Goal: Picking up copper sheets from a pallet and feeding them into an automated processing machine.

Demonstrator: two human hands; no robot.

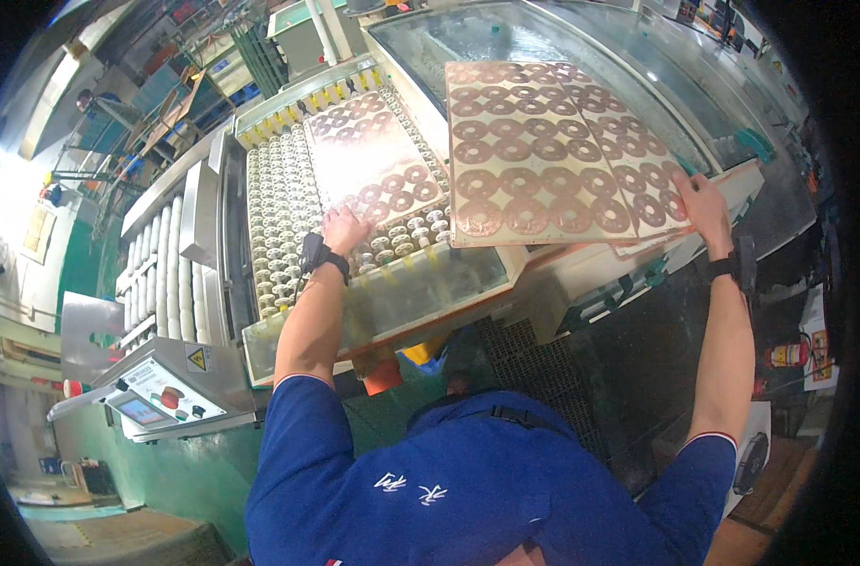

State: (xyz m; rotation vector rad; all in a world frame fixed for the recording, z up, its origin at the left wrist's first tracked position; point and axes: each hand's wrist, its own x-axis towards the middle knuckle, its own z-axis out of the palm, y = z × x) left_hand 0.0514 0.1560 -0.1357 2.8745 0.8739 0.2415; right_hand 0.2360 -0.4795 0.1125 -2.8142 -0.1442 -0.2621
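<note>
Handling thin copper sheets at a roller conveyor (279, 226).

- Landmark = conveyor, its bed made of rows of small white wheels.
- Left hand (343, 229): laid flat, fingers spread, pressing the near edge of a copper sheet (369, 156) that lies on the conveyor wheels. Black wrist strap just behind the hand.
- Right hand (703, 203): closed on the far-right edge of a stack of copper sheets (543, 156), thumb side on top; fingers underneath not visible, so exact pinch can't be told. Stack sits right of the conveyor, on a pale ledge (581, 274) beside a glass-topped tank (505, 38).
- Sheets: ring pattern over the whole face, shiny, large vs. thickness. Judged: light, springy, prob. bows if lifted by one corner; smooth face = slippery; edges likely sharp; surface prob. marks easily. Best hold, in my view: two opposite edges, palms flat, keep level; don't grip the patterned face.
- Containers: glass-topped tank behind the stack, contents unclear through glare. Clear trough (421, 292) on the conveyor's near side, looks empty but hard to tell.
- Control panel (161, 396) with small screen + red button, left and nearer than the conveyor.
</note>
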